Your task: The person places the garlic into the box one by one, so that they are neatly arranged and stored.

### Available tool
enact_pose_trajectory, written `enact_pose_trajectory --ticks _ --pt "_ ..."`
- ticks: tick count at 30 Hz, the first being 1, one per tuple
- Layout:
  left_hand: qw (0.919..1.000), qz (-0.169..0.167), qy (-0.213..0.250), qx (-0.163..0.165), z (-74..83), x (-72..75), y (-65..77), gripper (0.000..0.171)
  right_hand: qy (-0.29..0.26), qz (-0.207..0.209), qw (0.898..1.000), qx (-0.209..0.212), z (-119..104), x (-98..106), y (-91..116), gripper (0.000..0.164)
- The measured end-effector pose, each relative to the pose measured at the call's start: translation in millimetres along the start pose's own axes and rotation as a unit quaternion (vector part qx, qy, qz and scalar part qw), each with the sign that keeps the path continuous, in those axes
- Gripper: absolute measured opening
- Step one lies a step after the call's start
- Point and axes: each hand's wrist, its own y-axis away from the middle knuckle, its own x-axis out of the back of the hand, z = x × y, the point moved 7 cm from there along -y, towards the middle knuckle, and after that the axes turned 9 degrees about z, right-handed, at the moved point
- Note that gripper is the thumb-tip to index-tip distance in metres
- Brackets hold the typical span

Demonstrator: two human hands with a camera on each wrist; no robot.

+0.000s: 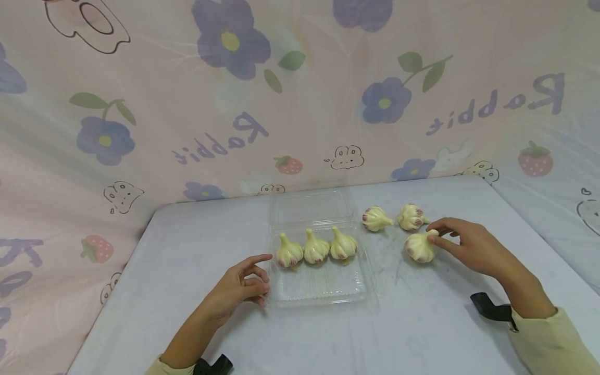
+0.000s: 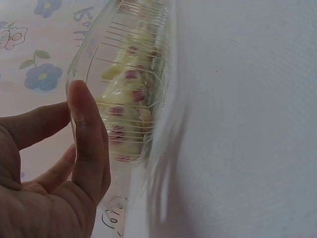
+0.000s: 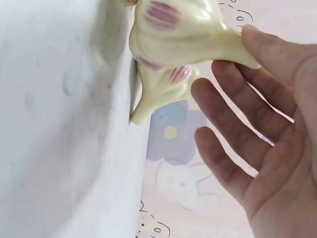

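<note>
In the head view, a clear plastic box (image 1: 319, 289) with its lid laid back holds a row of three garlic bulbs (image 1: 316, 247), stems pointing up. My left hand (image 1: 236, 289) is at the box's left side; the left wrist view shows its fingers (image 2: 86, 129) on both sides of the rim, pinching it. With thumb and fingertips, my right hand (image 1: 473, 247) pinches the stem of another garlic bulb (image 1: 420, 247), a pale one with purple streaks. Its other fingers (image 3: 223, 153) are spread apart. Whether this bulb touches the table cannot be told.
Two more garlic bulbs, one (image 1: 376, 219) on its side and one (image 1: 411, 217) just behind the held bulb, are on the white table (image 1: 422, 333) right of the box. A patterned curtain (image 1: 309, 104) hangs behind the table.
</note>
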Motion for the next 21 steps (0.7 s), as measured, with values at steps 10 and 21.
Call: enact_pose_trajectory --ticks 10,21 --pt "1.0000 0.004 -0.004 0.003 -2.2 1.0 -0.7 0.069 -0.015 -0.027 1.000 -0.002 -7.1 -11.3 -1.3 0.020" --pt "1.0000 0.003 -0.009 0.001 -0.9 0.7 -0.1 0.069 -0.047 -0.059 0.997 0.008 -14.3 -29.1 0.6 0.033"
